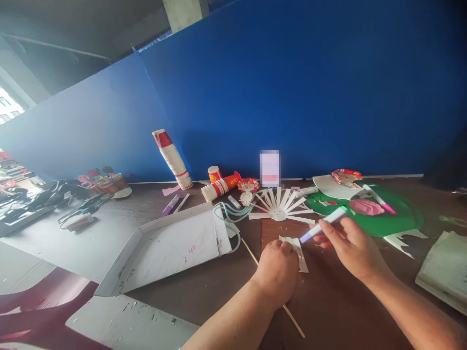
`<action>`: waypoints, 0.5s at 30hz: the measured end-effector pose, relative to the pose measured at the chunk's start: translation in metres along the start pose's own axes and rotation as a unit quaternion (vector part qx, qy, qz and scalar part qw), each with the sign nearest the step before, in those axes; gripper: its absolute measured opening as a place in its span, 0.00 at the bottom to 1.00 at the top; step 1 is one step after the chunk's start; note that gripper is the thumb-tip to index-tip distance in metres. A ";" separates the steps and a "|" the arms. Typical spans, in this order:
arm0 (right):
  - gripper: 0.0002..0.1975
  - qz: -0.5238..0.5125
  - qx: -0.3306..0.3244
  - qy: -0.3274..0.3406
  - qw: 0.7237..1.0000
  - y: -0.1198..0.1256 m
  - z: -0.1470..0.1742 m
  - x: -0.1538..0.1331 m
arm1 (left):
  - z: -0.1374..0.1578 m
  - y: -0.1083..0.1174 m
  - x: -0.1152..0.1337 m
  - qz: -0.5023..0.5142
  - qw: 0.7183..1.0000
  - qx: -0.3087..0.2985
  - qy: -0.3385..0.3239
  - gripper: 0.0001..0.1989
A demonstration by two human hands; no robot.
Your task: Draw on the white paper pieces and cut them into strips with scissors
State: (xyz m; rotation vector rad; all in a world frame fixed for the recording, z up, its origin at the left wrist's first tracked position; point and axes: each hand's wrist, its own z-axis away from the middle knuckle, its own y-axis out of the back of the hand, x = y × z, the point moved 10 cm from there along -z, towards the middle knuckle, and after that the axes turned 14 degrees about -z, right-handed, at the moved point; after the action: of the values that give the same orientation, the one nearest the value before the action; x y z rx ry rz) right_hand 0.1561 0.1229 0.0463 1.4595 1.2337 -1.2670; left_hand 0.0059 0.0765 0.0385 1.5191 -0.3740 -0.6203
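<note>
The marker (pixel 323 226) is right of centre in the frame, aslant, its purple end low and left, its green end high and right. The right hand (pixel 348 248) grips it between thumb and fingers, its purple end just beside the paper (pixel 303 265). The left hand (pixel 277 272) is curled into a loose fist over this paper, covering much of it; whether its fingers pinch anything I cannot tell. A stick (pixel 250 250) slants across the table (pixel 339 311) at lower centre, passing under the left arm.

Just above the hands is a white cup (pixel 279 214) cut into spread strips. Left of it stand a paper figure (pixel 247 194) with a red and white rim and a pale hose (pixel 239 214) looped by the tray (pixel 156 253), which fills the left centre. Behind the tray, a tall stack of cups (pixel 173 160) leans, with a shorter stack (pixel 221 188) lying to its right.

At right, a pink pen (pixel 381 200) and a pink oval (pixel 367 208) lie over a green disc (pixel 403 214). A pad (pixel 445 270) sits at the right edge. A blue wall (pixel 292 87) spans the upper frame.
</note>
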 end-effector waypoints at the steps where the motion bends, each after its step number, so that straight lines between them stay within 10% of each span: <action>1: 0.22 0.003 -0.003 -0.001 1.000 0.000 -0.001 0.001 | 0.000 0.001 -0.001 -0.001 1.000 0.005 0.003 0.10; 15: 0.21 -0.001 0.022 0.018 1.000 0.007 0.004 -0.006 | 0.005 0.010 -0.005 -0.002 0.996 0.084 0.017 0.08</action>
State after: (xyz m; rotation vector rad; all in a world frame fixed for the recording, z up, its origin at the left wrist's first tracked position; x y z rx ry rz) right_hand 0.1619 0.1174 0.0514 1.5195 1.2369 -1.2818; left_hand 0.0008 0.0748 0.0497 1.6888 -0.4051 -0.5772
